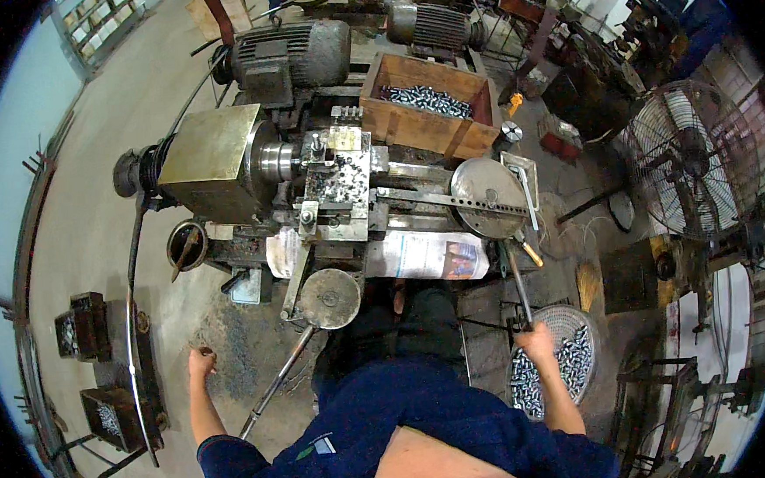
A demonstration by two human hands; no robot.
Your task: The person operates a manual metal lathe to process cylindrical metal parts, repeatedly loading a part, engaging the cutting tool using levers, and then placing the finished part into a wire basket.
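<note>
My right hand (536,342) is wrapped around the lower end of a metal lever (518,285), which runs down from a round steel disc (485,199) on the machine's right side. Out to the left, above the floor, my left hand (202,362) has its fingers curled together; whatever is in them is too small to make out. A second lever (277,381) slants down from a smaller disc (330,299) between my left arm and my body. In front of me stands a small lathe-like machine with a spindle (274,162) and a chip-covered slide (337,185).
A wooden box (433,135) of small shiny metal parts sits behind the slide. Below my right hand is a round basket (588,327) of similar parts. Two metal bins (118,422) are at far left, a large fan (693,163) at right. A motor (292,52) stands behind the machine.
</note>
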